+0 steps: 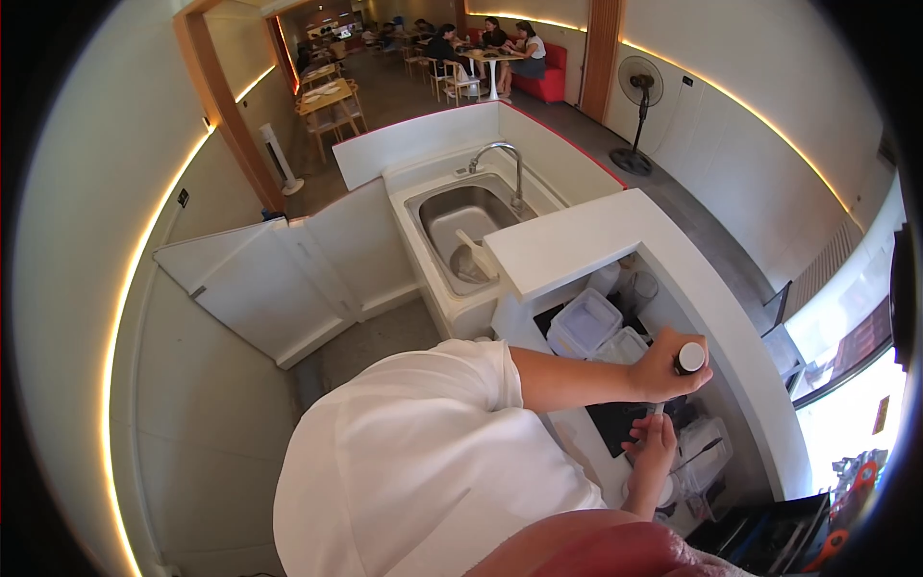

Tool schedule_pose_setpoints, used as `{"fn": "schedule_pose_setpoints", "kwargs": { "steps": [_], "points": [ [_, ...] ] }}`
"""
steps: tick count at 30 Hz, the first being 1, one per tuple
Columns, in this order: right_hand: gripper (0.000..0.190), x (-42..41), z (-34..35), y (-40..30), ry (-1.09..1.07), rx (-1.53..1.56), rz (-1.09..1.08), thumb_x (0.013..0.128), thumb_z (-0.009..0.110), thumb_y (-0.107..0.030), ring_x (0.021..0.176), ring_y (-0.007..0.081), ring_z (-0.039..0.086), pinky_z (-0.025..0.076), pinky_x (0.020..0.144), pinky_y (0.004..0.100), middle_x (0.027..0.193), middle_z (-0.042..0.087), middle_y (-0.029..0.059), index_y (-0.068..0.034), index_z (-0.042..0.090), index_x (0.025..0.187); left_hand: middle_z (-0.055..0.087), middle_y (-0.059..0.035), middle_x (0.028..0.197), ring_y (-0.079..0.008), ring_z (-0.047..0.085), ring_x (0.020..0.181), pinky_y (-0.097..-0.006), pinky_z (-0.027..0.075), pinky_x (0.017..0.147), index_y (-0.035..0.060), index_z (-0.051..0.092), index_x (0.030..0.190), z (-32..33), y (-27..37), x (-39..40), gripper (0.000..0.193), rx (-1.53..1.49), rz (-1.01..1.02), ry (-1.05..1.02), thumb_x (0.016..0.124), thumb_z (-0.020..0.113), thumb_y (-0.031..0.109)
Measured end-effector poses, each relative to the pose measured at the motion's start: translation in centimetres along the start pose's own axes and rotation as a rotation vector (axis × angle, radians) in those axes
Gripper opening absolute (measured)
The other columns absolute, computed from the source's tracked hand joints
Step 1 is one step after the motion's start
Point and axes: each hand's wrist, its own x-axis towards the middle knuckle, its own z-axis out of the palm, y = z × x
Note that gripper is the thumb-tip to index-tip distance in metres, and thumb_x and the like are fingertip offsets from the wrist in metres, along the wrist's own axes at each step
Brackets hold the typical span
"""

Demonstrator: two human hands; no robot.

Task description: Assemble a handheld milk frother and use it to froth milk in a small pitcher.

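My left hand (660, 368) is wrapped around a dark cylindrical object with a round white end (691, 357), which points up between thumb and fingers. I cannot tell whether it is a bottle or a tool handle. Just below, my right hand (652, 440) pinches a slim pale piece (657, 409) with the fingertips. Its upper end runs up under my left hand, where it is hidden. Both hands are above a recessed white counter, over a black mat (613, 425). Next to my left forearm lie clear plastic containers (585, 322).
A raised white ledge (721, 310) curves around the counter. A clear tub (703, 447) stands beyond my right hand. To the left is a steel sink (469, 209) with a curved faucet (515, 169) and a pale-handled utensil inside. People (490, 43) sit at tables farther off.
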Motion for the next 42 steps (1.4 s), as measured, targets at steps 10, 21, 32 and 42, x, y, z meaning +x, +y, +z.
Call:
{"fn": "schedule_pose_setpoints", "kwargs": {
  "steps": [10, 21, 32, 42],
  "points": [
    [0.028, 0.1, 0.3, 0.4, 0.047, 0.03, 0.047, 0.108, 0.048, -0.029, 0.079, 0.0109, 0.058, 0.053, 0.057, 0.0274, 0.088, 0.061, 0.0026, -0.008, 0.062, 0.097, 0.062, -0.0011, 0.064, -0.0099, 0.056, 0.056, -0.0277, 0.042, 0.053, 0.0065, 0.056, 0.076, -2.1, 0.6, -0.6, 0.022, 0.006, -0.035, -0.037, 0.088, 0.074, 0.013],
    [0.029, -0.3, 0.5, 0.1, 0.001, -0.011, 0.029, 0.109, 0.046, -0.029, 0.078, 0.0104, 0.058, 0.053, 0.056, 0.027, 0.087, 0.061, 0.0025, -0.008, 0.062, 0.095, 0.059, -0.0011, 0.062, -0.0086, 0.054, 0.057, -0.028, 0.041, 0.053, 0.0062, 0.055, 0.075, -1.3, 0.3, -0.1, 0.023, -0.004, -0.03, 0.01, 0.091, 0.071, 0.012],
    [0.029, -0.4, 0.6, -0.1, 0.007, -0.006, 0.024, 0.109, 0.047, -0.028, 0.079, 0.0105, 0.058, 0.054, 0.057, 0.0267, 0.089, 0.061, 0.003, -0.006, 0.062, 0.096, 0.06, -0.0009, 0.065, -0.0088, 0.053, 0.057, -0.028, 0.041, 0.054, 0.0072, 0.056, 0.076, -0.9, 0.0, -0.8, 0.023, -0.119, -0.122, 0.012, 0.089, 0.073, 0.015],
    [0.029, -0.5, 0.4, 0.0, 0.017, -0.013, 0.032, 0.109, 0.046, -0.028, 0.08, 0.0105, 0.058, 0.055, 0.057, 0.027, 0.09, 0.061, 0.0032, -0.006, 0.062, 0.097, 0.061, -0.0037, 0.062, -0.0096, 0.055, 0.055, -0.0293, 0.043, 0.051, 0.006, 0.055, 0.074, -2.3, 0.7, -0.4, 0.022, -0.001, 0.014, -0.056, 0.089, 0.072, 0.011]
  ]
}}
